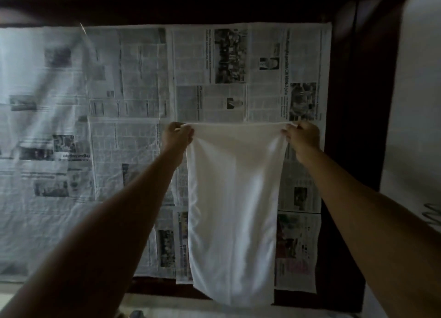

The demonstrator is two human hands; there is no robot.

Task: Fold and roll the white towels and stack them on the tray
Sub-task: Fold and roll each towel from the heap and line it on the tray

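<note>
Both forearms are reaching out and we're holding up a white towel (pixel 235 198) by its top corners, left hand (pixel 177 136) and right hand (pixel 303 136) each pinching one with clenched fingers. It's hanging over the worktop (pixel 353 174) covered in newspaper (pixel 143 78).

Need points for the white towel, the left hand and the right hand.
white towel (pixel 235 193): head view, middle of the hanging cloth.
left hand (pixel 177 134): head view, back of the hand pinching the top corner.
right hand (pixel 303 133): head view, back of the hand pinching the other corner.
</note>
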